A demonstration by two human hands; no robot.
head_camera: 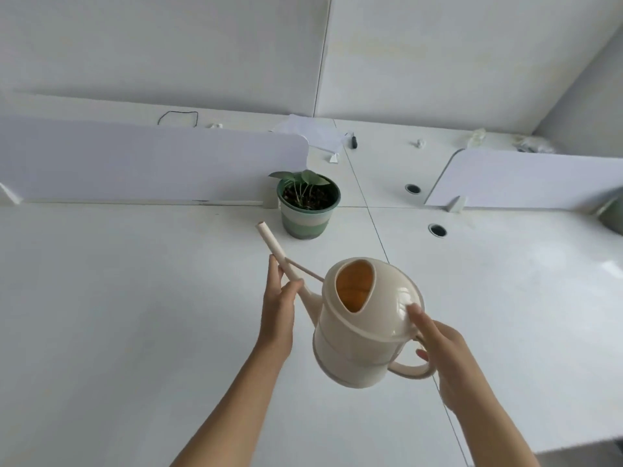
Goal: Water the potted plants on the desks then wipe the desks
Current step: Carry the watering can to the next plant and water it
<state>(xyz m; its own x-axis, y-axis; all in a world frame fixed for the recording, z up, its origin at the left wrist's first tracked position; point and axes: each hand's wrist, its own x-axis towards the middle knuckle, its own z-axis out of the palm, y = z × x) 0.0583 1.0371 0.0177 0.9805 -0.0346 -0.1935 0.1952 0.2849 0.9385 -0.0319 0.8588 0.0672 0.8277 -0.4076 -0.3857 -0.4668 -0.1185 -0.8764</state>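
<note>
A cream watering can hangs in the air above the white desk. My right hand grips its looped handle, thumb lying on the lid. My left hand pinches the long thin spout, whose tip points up and to the left. A small green plant in a green-and-white striped pot stands on the desk beyond the spout tip, next to a low white divider. The can's top opening faces me; its inside looks orange.
A second white divider stands at the right, with two round cable holes in the desk near it. Papers, a black cable and small bits lie on the far desks. A desk seam runs diagonally past the pot.
</note>
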